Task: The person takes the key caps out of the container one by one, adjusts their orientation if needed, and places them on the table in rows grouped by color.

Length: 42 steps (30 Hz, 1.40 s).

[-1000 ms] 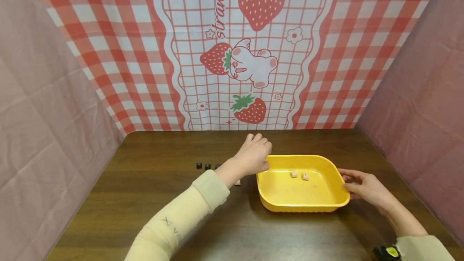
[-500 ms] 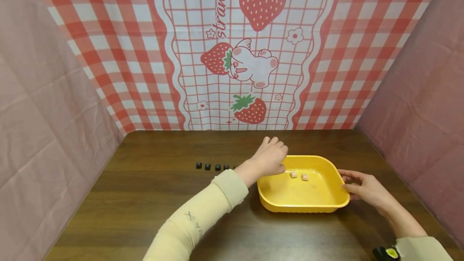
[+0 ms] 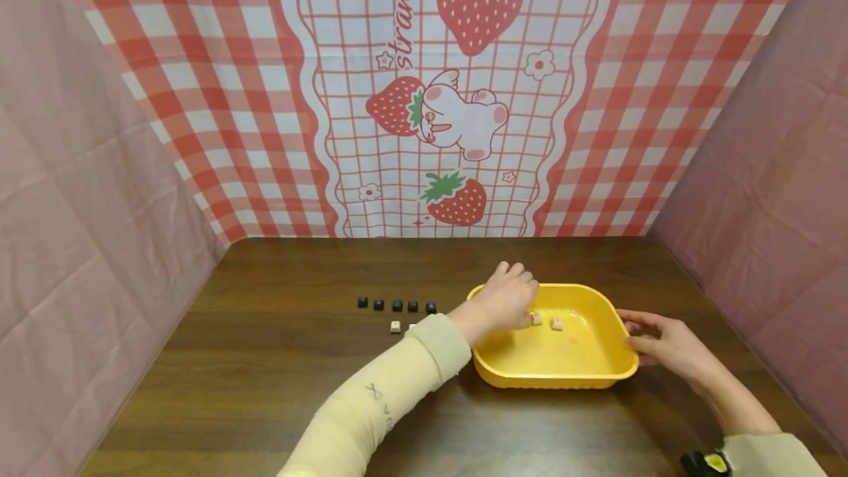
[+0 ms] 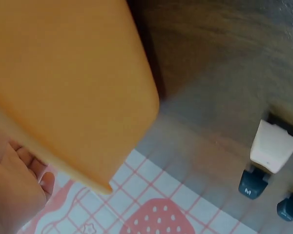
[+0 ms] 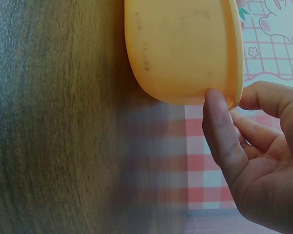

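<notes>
A yellow plastic bin rests on the table, with two pale keycaps inside. My left hand reaches over its left side, fingers bent down beside the left keycap; the fingertips are hidden, so I cannot tell whether they pinch anything. In the left wrist view, part of that hand shows behind the bin's rim. My right hand holds the bin's right end, and the right wrist view has its thumb against the outer wall.
Left of the bin, several black keycaps stand in a row on the brown table. A pale keycap sits in front of them, another partly hidden by the left sleeve. Strawberry-printed cloth hangs behind the table.
My left hand has moved right and lowered from the bin's left rim to over its inside, uncovering more black and pale keycaps. The right hand and bin have stayed put.
</notes>
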Available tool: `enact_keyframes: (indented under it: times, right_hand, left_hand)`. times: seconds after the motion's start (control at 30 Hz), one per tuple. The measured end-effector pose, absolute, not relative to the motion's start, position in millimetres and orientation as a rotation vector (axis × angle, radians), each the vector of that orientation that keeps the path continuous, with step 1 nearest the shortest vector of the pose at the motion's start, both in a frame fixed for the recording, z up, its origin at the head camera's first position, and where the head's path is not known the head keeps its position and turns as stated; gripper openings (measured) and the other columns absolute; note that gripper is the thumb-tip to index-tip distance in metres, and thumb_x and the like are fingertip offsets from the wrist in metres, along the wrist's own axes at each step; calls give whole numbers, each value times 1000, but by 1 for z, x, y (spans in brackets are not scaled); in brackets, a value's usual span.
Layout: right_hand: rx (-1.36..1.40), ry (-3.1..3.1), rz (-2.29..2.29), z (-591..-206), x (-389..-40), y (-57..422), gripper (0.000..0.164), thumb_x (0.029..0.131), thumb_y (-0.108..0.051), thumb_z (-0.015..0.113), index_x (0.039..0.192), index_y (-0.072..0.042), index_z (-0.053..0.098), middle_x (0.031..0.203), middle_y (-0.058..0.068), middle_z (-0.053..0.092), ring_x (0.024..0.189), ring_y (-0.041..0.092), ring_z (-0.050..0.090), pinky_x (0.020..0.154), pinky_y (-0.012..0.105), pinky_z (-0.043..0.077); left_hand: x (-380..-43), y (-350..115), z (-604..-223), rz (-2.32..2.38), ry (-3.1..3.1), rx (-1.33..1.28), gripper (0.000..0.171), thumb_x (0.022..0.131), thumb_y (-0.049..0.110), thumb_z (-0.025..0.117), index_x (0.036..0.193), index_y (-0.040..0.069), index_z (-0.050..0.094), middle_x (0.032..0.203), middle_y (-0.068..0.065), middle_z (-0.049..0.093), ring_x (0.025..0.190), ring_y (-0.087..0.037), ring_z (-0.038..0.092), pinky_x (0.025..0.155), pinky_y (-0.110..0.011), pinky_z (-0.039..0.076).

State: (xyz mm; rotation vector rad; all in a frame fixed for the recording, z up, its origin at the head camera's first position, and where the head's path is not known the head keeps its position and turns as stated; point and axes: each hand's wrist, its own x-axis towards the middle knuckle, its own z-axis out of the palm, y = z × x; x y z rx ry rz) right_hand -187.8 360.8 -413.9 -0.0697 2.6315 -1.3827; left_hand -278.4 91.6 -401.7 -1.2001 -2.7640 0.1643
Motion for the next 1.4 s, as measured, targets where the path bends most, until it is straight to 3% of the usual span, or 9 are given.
enact_keyframes:
  times: [0.23,0.6,0.87,1.4]
  right_hand:
    - [-99,2669,-1369,-415,-189,359,59,88,-14,64,136,11,39,111,24,53,78,9,61,65,32,55]
    - [-76,2696,-1335,-414,-189,358,59,88,-15,65,136,10,40,110,22,53,77,8,59,64,30,55]
    - [-93,2705,-1327,-413,-188,359,59,88,-15,64,135,11,41,108,21,54,75,9,59,63,31,55]
    - [-73,2704,-1325,-412,-188,360,59,87,-15,65,136,10,41,110,22,54,77,8,59,64,30,55]
  left_hand:
    - [-277,99,-413,200,-2778,-1247,35,89,46,57,114,22,57,108,9,53,102,-12,39,89,-29,29]
    - [-280,112,-421,399,-2689,-1285,30,87,43,60,110,24,60,106,9,55,97,-12,38,84,-28,28]
    - [-276,120,-431,647,-2589,-1298,35,92,43,53,121,24,58,112,10,56,99,-12,39,83,-27,26]
    - [-280,112,-435,366,-2734,-1369,30,91,42,53,114,24,61,115,12,59,110,-12,42,91,-30,26]
